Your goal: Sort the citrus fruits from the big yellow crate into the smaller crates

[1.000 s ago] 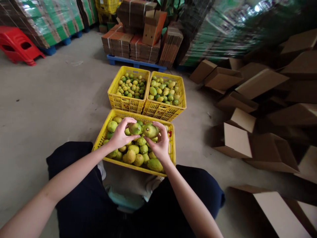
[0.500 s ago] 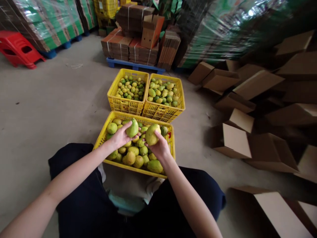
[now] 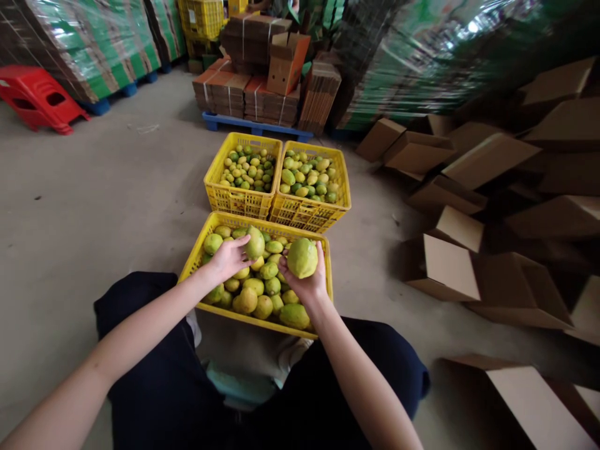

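My left hand (image 3: 231, 256) is closed round a green-yellow lemon (image 3: 255, 243), with the thumb on top of it. In my right hand (image 3: 312, 281) rests a larger, rounder, bumpy yellow-green lemon (image 3: 302, 258), palm turned up and fingers curled about it. Both hands are held above the near yellow crate (image 3: 323, 300), a little apart from each other. Many green and yellow lemons (image 3: 253, 286) fill that crate; my hands and forearms hide some of them.
Beyond stand two yellow crates of smaller lemons, a left one (image 3: 240, 203) and a right one (image 3: 307, 215). Open cardboard boxes (image 3: 447, 265) lie scattered on the right. A red stool (image 3: 42, 100) is at the left, and flattened cartons (image 3: 225, 87) sit on a blue pallet (image 3: 255, 127).
My right hand has turned palm up, moving slightly right and rolling its lemon over. The lemon in my left hand has turned in the fingers. The hands are a little farther apart.
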Demonstrator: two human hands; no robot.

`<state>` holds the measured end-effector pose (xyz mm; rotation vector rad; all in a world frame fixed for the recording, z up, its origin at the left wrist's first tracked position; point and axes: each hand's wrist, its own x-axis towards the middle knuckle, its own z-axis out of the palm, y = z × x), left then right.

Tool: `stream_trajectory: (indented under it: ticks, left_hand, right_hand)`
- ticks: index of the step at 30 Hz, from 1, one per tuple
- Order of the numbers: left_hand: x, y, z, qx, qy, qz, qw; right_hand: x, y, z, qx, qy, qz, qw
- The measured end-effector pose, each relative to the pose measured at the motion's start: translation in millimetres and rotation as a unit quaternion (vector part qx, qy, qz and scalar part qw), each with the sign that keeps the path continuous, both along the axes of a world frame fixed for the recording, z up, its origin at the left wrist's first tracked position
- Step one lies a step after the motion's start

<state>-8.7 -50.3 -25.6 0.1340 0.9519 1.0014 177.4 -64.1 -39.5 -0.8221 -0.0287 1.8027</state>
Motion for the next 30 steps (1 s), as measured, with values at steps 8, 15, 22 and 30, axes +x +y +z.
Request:
stream_trajectory:
  ticks: [8,15,22,30]
  left_hand:
    - [-0.4,0.8,0.2,-0.018,-0.012,-0.023,0.999]
    - [-3.1,-1.2,8.7,0.032,-0.048,-0.082,0.995]
    - [-5.3,-1.2,4.3,0.058,0.009,-0.067,0.996]
    - [-16.3,8.7,5.3,0.057,-0.013,-0.057,0.997]
  right_hand:
    - [2.1,-0.2,-1.3,0.01,-0.013,0.036,0.999]
    - [0.6,-3.7,-0.6,0.028,0.0,0.044,0.999]
    - [1.0,0.9,-3.4,-0.007,-0.003,0.071,0.997]
    - [-1.9,-2.9,3.0,0.014,0.004,0.088,0.996]
